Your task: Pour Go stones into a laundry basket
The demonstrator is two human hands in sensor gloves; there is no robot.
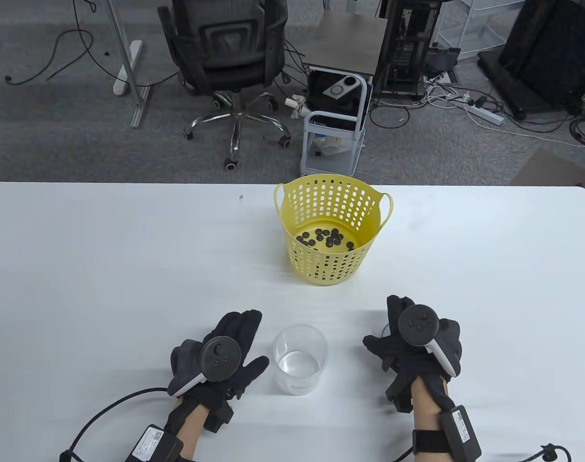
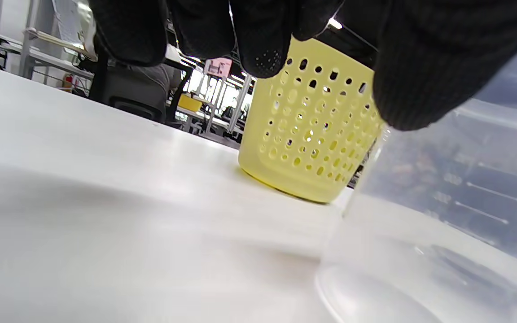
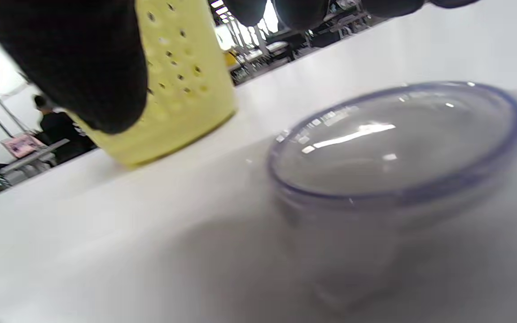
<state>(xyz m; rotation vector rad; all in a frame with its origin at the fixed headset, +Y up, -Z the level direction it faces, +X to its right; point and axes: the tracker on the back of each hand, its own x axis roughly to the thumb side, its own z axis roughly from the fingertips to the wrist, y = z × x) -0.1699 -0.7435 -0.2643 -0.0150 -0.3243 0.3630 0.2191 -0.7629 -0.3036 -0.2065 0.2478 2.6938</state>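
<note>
Both gloved hands sit at the near edge of the white desk (image 1: 105, 250), one on each side of a clear plastic cup (image 1: 299, 358). That cup stands upright and looks empty, just right of the left hand (image 1: 220, 358) and apart from it. In the table view the left hand lies palm down with its fingers spread and stretched toward the far side, gripping nothing; its wrist view shows the fingertips (image 2: 263, 49) hanging above the desk with the cup wall (image 2: 442, 215) close on the right.

On the right, the right hand (image 1: 415, 344) hovers over a clear lid with a bluish rim (image 3: 393, 148), which lies flat on the desk. In the table view the lid is almost wholly hidden under the glove. The fingers (image 3: 83, 67) hang loosely spread above it, and whether any of them touches the lid cannot be told.

Farther back, near the middle of the desk, stands a yellow laundry basket (image 1: 331, 260) with perforated walls and two handles. Black Go stones (image 1: 326, 238) lie scattered on its bottom. It stands well apart from both hands and from the cup.
</note>
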